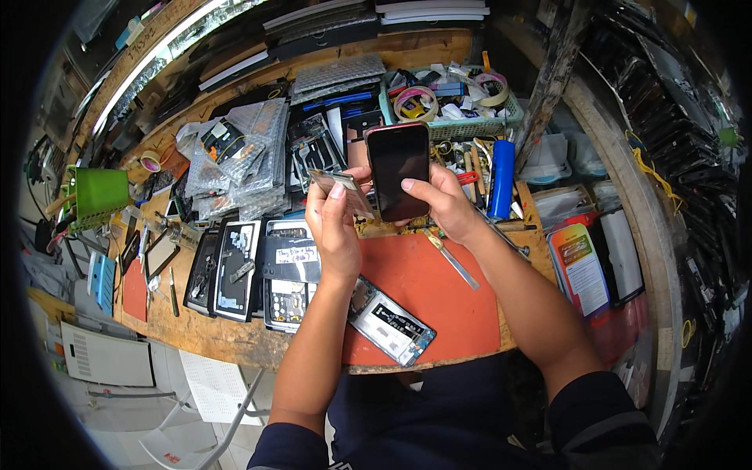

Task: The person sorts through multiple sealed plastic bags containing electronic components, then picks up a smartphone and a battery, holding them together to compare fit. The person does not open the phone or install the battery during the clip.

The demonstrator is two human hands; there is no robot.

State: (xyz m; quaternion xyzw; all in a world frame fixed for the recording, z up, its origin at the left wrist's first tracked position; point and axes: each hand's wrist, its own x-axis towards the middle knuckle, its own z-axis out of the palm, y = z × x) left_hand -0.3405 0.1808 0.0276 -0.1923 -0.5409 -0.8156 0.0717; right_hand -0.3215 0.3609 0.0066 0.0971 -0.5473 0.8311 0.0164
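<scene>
My right hand (446,205) is closed round a dark-screened smartphone (398,160) with a reddish edge, held upright above the bench, thumb lying on the screen. Close to the phone's left side, my left hand (332,227) pinches a thin, flat, clear-brownish piece (356,199); its exact kind does not show. Left fingertips reach near the phone's edge, partly hidden behind that piece. Below my hands, an opened phone (392,323) with its insides bare lies tilted on an orange-red mat (462,325). A thin metal blade with a pale handle (454,260) rests on the mat under my right forearm.
Opened devices (237,266) and a parts tray (290,294) lie left of the mat. Bubble-wrap packets (235,164) pile up behind them. A pale green basket (470,125) of tapes, hand tools and a blue cylinder (502,180) stand at the back right.
</scene>
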